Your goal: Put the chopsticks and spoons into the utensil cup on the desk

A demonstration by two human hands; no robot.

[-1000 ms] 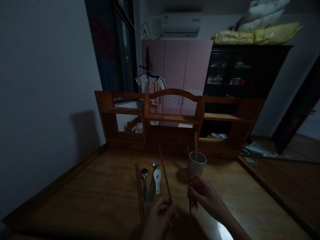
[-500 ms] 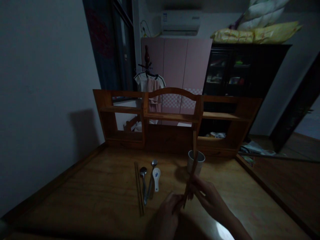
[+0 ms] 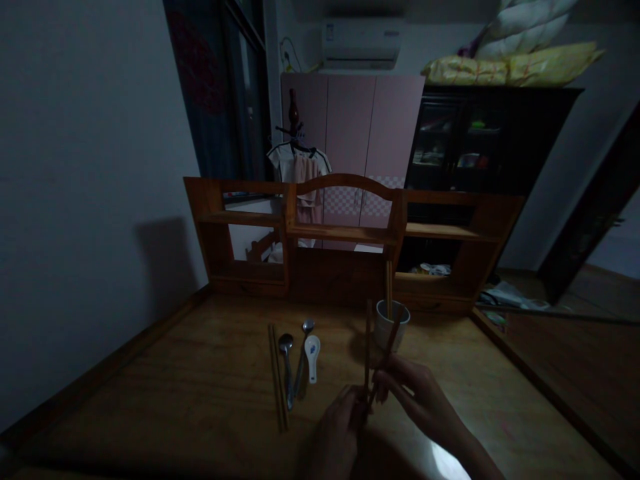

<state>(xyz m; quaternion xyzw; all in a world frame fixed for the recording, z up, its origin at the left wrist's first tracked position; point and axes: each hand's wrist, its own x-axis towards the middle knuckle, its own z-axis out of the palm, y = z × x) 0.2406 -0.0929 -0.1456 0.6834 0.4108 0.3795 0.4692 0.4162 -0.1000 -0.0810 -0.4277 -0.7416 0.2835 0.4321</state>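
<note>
My left hand [image 3: 339, 427] is closed on a dark wooden chopstick [image 3: 369, 340] that points nearly straight up. Between the fingers of my right hand [image 3: 417, 390] is a second dark chopstick [image 3: 392, 343], slanting up to the right in front of a pale cup [image 3: 382, 328]. The two sticks cross close to my left fingers and spread apart at the top. Lighter chopsticks [image 3: 389, 283] stand upright in the cup. Left of my hands lie a pair of light chopsticks [image 3: 278, 380], a metal spoon [image 3: 287, 343], another metal spoon [image 3: 307, 327] and a white porcelain spoon [image 3: 313, 350].
Everything rests on a wooden desk [image 3: 200, 373] with a raised edge. A wooden shelf unit [image 3: 345, 233] rises along its back, just behind the cup. To the left is a wall [image 3: 90, 167]. The room is dim.
The two dark chopsticks lay close together in one line; now they are spread in a V, one in each hand. The cup and the laid-out spoons have not moved.
</note>
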